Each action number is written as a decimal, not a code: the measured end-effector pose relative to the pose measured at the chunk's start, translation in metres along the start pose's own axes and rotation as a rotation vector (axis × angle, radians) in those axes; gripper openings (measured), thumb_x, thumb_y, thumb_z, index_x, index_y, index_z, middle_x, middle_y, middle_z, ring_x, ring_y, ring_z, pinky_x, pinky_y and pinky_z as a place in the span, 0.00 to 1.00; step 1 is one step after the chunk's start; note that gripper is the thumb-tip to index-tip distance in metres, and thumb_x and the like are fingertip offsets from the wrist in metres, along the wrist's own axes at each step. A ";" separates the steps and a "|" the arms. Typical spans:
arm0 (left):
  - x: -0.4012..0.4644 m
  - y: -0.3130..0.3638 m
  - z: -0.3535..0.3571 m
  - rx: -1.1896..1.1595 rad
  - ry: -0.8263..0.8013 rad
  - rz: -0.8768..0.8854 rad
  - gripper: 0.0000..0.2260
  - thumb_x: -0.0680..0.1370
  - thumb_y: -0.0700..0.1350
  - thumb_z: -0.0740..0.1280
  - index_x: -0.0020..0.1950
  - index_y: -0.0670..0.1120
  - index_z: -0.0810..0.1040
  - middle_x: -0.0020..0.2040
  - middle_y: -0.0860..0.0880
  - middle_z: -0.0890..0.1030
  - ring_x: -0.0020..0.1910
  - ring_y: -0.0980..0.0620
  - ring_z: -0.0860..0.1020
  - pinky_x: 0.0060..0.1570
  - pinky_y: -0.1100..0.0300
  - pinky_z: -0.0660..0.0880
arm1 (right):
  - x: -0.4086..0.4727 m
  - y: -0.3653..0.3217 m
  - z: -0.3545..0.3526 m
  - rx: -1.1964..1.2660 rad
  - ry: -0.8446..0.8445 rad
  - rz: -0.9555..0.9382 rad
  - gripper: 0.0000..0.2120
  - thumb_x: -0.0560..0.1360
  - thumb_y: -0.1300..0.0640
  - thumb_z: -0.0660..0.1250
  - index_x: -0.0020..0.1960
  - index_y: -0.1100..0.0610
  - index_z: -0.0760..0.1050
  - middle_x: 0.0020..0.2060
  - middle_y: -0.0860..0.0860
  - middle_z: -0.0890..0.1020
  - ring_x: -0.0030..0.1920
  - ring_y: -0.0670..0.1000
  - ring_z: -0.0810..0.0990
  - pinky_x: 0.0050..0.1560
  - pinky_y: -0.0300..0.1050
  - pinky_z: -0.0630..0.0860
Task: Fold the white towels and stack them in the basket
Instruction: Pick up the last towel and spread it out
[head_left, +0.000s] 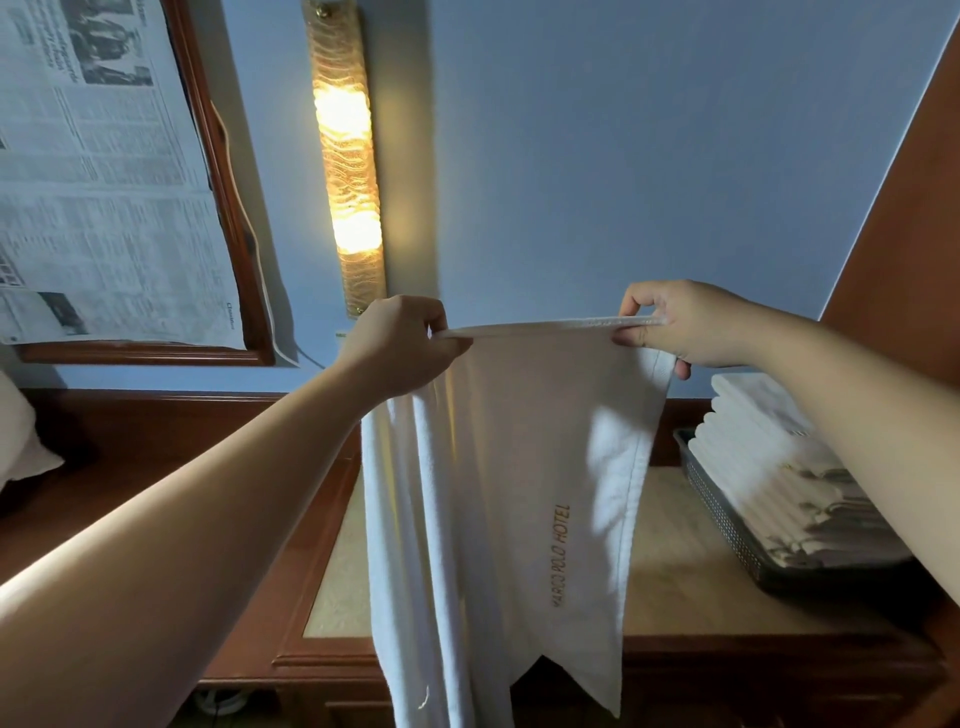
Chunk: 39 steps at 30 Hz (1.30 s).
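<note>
A white towel (519, 467) with gold hotel lettering hangs in the air in front of me, stretched along its top edge. My left hand (400, 348) pinches the top left corner, and my right hand (685, 322) pinches the top right corner. The cloth drops past the table's front edge, bunched into folds on its left side. At the right, partly behind my right forearm, a dark mesh basket (722, 509) holds a stack of folded white towels (763, 447).
A wooden table with a pale inset top (685, 571) stands below the towel. A lit wall lamp (345, 156) hangs on the blue wall, with a wood-framed mirror covered in newspaper (104, 171) to its left. A pillow (21, 441) lies at far left.
</note>
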<state>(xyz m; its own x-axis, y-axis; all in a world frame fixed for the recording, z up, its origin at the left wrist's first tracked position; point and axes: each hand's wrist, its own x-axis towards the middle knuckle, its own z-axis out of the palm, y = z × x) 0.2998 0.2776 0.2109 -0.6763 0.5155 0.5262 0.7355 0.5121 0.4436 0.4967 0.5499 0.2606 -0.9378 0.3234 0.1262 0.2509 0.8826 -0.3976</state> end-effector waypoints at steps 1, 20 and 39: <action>0.000 0.001 0.000 0.001 -0.005 -0.001 0.17 0.75 0.59 0.74 0.36 0.48 0.76 0.34 0.51 0.77 0.36 0.56 0.73 0.34 0.59 0.67 | 0.000 0.000 0.000 -0.008 0.007 0.006 0.10 0.79 0.38 0.69 0.49 0.44 0.75 0.30 0.51 0.74 0.27 0.51 0.82 0.40 0.48 0.68; -0.026 0.026 0.024 -0.195 -0.264 -0.081 0.23 0.77 0.51 0.72 0.31 0.47 0.63 0.31 0.49 0.65 0.31 0.51 0.65 0.33 0.57 0.61 | 0.017 0.000 0.065 -0.275 0.482 0.193 0.18 0.81 0.46 0.66 0.41 0.58 0.80 0.33 0.56 0.80 0.39 0.62 0.79 0.36 0.45 0.70; -0.011 -0.020 0.018 0.010 0.055 -0.136 0.16 0.78 0.54 0.71 0.39 0.44 0.74 0.33 0.49 0.75 0.35 0.49 0.73 0.31 0.58 0.63 | 0.027 -0.019 0.053 -0.330 0.377 0.044 0.15 0.83 0.46 0.65 0.42 0.54 0.75 0.37 0.52 0.77 0.37 0.54 0.75 0.33 0.43 0.65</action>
<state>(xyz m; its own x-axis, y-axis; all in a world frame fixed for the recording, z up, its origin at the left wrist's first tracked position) 0.2916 0.2740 0.1834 -0.7660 0.4028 0.5010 0.6368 0.5819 0.5059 0.4540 0.5234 0.2237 -0.7879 0.4095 0.4599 0.4077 0.9066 -0.1087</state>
